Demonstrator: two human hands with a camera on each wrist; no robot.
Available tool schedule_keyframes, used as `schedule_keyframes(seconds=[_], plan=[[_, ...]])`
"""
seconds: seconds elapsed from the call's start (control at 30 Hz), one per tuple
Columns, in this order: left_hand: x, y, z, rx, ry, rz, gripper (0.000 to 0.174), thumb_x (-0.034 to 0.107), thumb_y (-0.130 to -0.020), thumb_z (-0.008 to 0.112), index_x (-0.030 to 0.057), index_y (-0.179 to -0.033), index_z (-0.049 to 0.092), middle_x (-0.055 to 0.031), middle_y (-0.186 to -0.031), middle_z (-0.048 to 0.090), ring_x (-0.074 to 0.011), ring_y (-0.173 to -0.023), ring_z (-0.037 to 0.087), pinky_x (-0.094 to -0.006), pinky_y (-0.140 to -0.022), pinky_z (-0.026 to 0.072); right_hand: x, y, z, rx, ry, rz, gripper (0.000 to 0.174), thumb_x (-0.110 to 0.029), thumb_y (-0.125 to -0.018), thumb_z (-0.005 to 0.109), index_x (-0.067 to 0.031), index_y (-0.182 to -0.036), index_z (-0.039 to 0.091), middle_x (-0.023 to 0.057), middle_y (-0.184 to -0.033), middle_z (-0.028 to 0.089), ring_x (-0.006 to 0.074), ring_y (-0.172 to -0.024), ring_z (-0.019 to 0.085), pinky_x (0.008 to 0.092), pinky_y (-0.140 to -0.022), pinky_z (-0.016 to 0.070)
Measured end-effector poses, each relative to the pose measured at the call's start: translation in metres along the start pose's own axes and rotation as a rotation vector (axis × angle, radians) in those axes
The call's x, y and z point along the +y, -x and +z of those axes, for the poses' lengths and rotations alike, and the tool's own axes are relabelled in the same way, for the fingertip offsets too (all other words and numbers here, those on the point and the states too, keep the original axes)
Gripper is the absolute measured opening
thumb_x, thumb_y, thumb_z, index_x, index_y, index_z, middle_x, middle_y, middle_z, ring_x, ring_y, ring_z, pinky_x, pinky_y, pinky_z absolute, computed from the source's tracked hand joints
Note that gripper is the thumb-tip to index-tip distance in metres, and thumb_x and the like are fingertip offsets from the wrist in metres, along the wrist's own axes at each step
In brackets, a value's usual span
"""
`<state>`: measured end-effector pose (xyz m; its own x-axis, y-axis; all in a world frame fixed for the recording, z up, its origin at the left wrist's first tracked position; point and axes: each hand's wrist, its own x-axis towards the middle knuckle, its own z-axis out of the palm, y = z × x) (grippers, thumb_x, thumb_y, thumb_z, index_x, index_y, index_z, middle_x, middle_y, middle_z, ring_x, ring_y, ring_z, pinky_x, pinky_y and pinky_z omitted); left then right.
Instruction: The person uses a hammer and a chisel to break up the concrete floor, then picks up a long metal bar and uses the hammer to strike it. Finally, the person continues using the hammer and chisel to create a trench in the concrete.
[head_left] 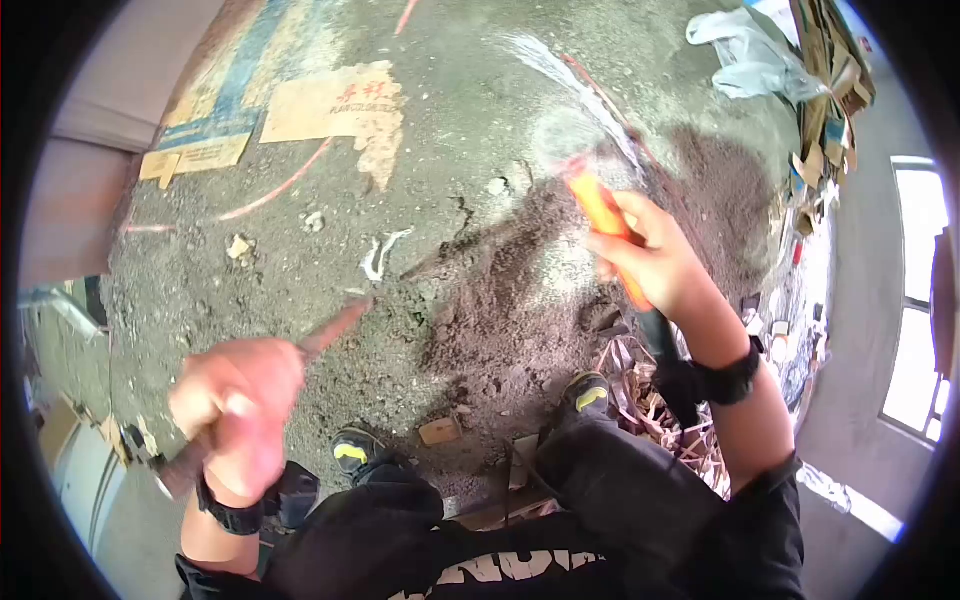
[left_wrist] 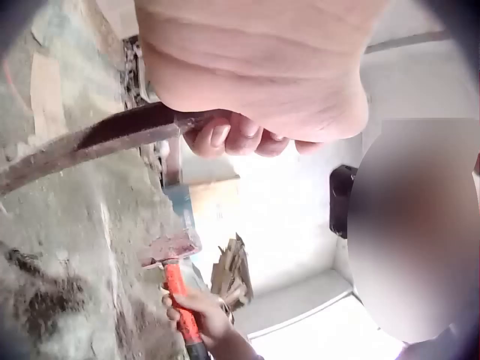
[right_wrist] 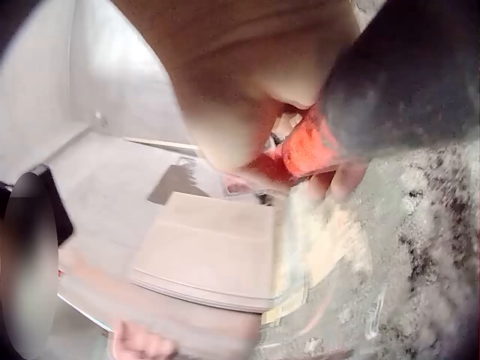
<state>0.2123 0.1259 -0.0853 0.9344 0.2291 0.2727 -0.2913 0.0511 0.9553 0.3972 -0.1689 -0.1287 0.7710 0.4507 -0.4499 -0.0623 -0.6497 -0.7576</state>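
Note:
In the head view my left hand (head_left: 240, 405) grips a steel chisel (head_left: 335, 330), its butt end sticking out behind the fist and its rusty tip pointing forward over the ground. The chisel's long, dark shaft (left_wrist: 82, 154) crosses the left wrist view. My right hand (head_left: 665, 265) holds a hammer (head_left: 600, 208) by its orange handle, raised above the floor, the black handle end running back past the wrist. The hammer's head is blurred in the head view. A blocky reddish head (left_wrist: 172, 247) shows in the left wrist view.
Loose dark soil (head_left: 500, 310) lies in front of my shoes, with scattered rubble on rough concrete. Torn cardboard (head_left: 315, 105) lies at the upper left. A white plastic bag (head_left: 750, 55) and stacked cardboard (head_left: 835, 100) stand at the upper right. Wood scraps (head_left: 625, 380) lie near my right leg.

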Motion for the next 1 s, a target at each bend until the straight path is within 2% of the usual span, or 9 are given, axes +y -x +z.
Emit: schedule_keyframes(seconds=[0.1, 0.23, 0.37, 0.57, 0.67, 0.73, 0.83, 0.93, 1.0], plan=[[-0.010, 0.024, -0.035, 0.156, -0.079, -0.020, 0.030, 0.014, -0.094, 0.041, 0.0085, -0.067, 0.030, 0.0019, -0.051, 0.030, -0.0108, -0.046, 0.028, -0.0288, -0.047, 0.0253, 0.009, 0.003, 0.062, -0.247, -0.331, 0.181, 0.036, -0.031, -0.085, 0.062, -0.0013, -0.100, 0.047, 0.0005, -0.063, 0.048, 0.0089, -0.048, 0.047, 0.0253, -0.044, 0.0404], [-0.047, 0.070, -0.057, 0.347, -0.196, -0.084, 0.031, 0.012, -0.092, 0.045, 0.0087, -0.065, 0.030, 0.0022, -0.052, 0.031, -0.0092, -0.047, 0.028, -0.0278, -0.048, 0.0250, 0.029, 0.000, 0.115, -0.500, -0.163, 0.448, 0.036, -0.027, -0.083, 0.065, 0.0003, -0.101, 0.049, -0.0011, -0.056, 0.045, 0.0104, -0.041, 0.044, 0.0280, -0.038, 0.0378], [-0.056, 0.079, -0.062, 0.346, -0.168, -0.165, 0.032, 0.014, -0.091, 0.049, 0.0085, -0.065, 0.030, 0.0017, -0.055, 0.034, -0.0090, -0.050, 0.030, -0.0273, -0.050, 0.0263, 0.007, -0.002, 0.103, -0.475, 0.023, 0.385, 0.033, -0.020, -0.080, 0.068, 0.0001, -0.099, 0.051, 0.0023, -0.056, 0.049, 0.0100, -0.040, 0.046, 0.0268, -0.038, 0.0374], [-0.053, 0.071, -0.065, 0.355, -0.154, -0.237, 0.032, 0.014, -0.091, 0.048, 0.0091, -0.066, 0.029, 0.0024, -0.054, 0.030, -0.0089, -0.050, 0.028, -0.0273, -0.051, 0.0255, -0.038, 0.008, 0.085, -0.399, -0.437, 0.150, 0.028, -0.018, -0.079, 0.067, 0.0004, -0.093, 0.052, 0.0049, -0.055, 0.049, 0.0134, -0.041, 0.047, 0.0294, -0.041, 0.0396], [-0.054, 0.062, -0.059, 0.379, -0.091, -0.225, 0.034, 0.014, -0.091, 0.049, 0.0095, -0.065, 0.028, 0.0027, -0.053, 0.030, -0.0085, -0.049, 0.027, -0.0273, -0.051, 0.0248, 0.011, -0.001, 0.123, 0.128, 0.127, -0.196, 0.028, -0.018, -0.077, 0.064, 0.0012, -0.092, 0.051, 0.0176, -0.063, 0.056, 0.0267, -0.057, 0.061, 0.0389, -0.055, 0.0480], [-0.056, 0.064, -0.066, 0.368, -0.130, -0.242, 0.036, 0.014, -0.091, 0.051, 0.0086, -0.063, 0.029, 0.0030, -0.055, 0.032, -0.0072, -0.052, 0.029, -0.0262, -0.050, 0.0293, 0.055, -0.007, 0.125, -0.056, 0.596, 0.023, 0.031, -0.022, -0.076, 0.062, 0.0002, -0.096, 0.053, 0.0219, -0.075, 0.062, 0.0372, -0.077, 0.062, 0.0407, -0.065, 0.0494], [-0.052, 0.065, -0.063, 0.378, -0.123, -0.252, 0.039, 0.015, -0.089, 0.054, 0.0077, -0.060, 0.030, 0.0030, -0.057, 0.036, -0.0057, -0.053, 0.032, -0.0245, -0.048, 0.0307, 0.064, -0.007, 0.127, -0.288, 0.777, 0.066, 0.031, -0.024, -0.075, 0.064, -0.0012, -0.094, 0.055, 0.0211, -0.078, 0.062, 0.0360, -0.078, 0.062, 0.0418, -0.068, 0.0485], [-0.056, 0.076, -0.071, 0.324, -0.313, -0.250, 0.038, 0.016, -0.089, 0.055, 0.0079, -0.060, 0.031, 0.0033, -0.056, 0.034, -0.0056, -0.052, 0.032, -0.0276, -0.057, 0.0461, 0.034, -0.014, 0.099, -0.441, 0.570, 0.080, 0.028, -0.024, -0.075, 0.065, -0.0024, -0.090, 0.057, 0.0197, -0.080, 0.062, 0.0357, -0.077, 0.061, 0.0422, -0.068, 0.0472], [-0.056, 0.076, -0.066, 0.344, -0.219, -0.250, 0.035, 0.014, -0.089, 0.053, 0.0090, -0.062, 0.030, 0.0032, -0.055, 0.032, -0.0067, -0.052, 0.030, -0.0272, -0.054, 0.0357, 0.023, -0.007, 0.084, -0.302, 0.530, 0.010, 0.028, -0.025, -0.073, 0.067, -0.0025, -0.086, 0.057, 0.0191, -0.076, 0.060, 0.0357, -0.071, 0.059, 0.0417, -0.065, 0.0462]])
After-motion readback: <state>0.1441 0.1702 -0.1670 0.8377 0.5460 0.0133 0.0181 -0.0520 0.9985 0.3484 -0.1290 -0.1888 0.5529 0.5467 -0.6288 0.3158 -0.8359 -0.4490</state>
